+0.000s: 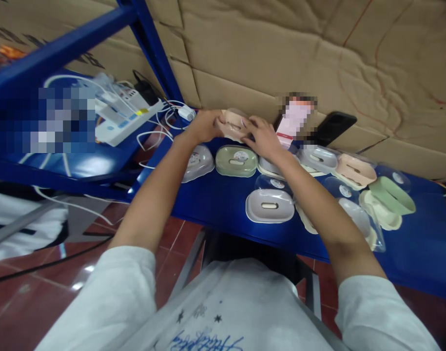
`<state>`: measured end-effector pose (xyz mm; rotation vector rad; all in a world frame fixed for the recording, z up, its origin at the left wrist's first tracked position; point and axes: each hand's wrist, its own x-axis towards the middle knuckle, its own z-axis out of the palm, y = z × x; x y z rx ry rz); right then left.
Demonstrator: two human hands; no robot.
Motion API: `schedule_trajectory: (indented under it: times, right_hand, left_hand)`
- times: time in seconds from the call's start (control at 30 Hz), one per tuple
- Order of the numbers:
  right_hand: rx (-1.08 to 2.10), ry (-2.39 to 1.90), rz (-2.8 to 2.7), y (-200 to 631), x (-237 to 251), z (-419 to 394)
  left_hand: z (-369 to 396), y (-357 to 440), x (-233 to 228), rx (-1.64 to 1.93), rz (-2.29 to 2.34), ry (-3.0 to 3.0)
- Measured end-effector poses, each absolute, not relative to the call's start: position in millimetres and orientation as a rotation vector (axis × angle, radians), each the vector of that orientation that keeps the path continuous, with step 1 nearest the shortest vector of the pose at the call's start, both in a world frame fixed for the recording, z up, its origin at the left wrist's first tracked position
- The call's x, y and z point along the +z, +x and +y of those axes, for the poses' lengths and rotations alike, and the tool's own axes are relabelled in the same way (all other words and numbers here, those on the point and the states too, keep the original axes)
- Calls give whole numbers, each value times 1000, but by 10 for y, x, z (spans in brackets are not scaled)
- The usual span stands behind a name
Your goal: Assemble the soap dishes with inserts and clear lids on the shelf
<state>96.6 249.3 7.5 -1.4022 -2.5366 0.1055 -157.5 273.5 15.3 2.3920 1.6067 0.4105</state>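
Two hands on one pink soap box, held above far edge of blue table. Left hand grips left end, right hand clasps right end, fingers curled. Judgement: keep grip even, halves aligned, clear of green box below.

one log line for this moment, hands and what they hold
left hand: grips pink soap dish | right hand: grips same dish | dish: held above blue table | nearby: green dish
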Motion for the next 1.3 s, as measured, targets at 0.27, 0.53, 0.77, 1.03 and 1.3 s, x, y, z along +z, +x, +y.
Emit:
schedule_trajectory:
  times: [0.27,0.53,0.77,1.03,1.3]
  right_hand:
    - [332,-1390,-2535,969,85,2429]
    - [387,-1420,-2370,1032,191,2450]
    - [268,-1238,-2237,1052,334,2265]
    - [161,-785,-2729,872,523,1152]
    - [182,-784,-2885,769,293,593]
  left_hand:
    - [2452,-1679,351,505,1528,2319]
    - [2255,-1906,264,865,1522,2170]
    - [1817,-1864,415,941,1517,2174]
    - [464,-1863,260,1268,1658,2123]
    - [-380,-1809,-279,1119,1867,2129]
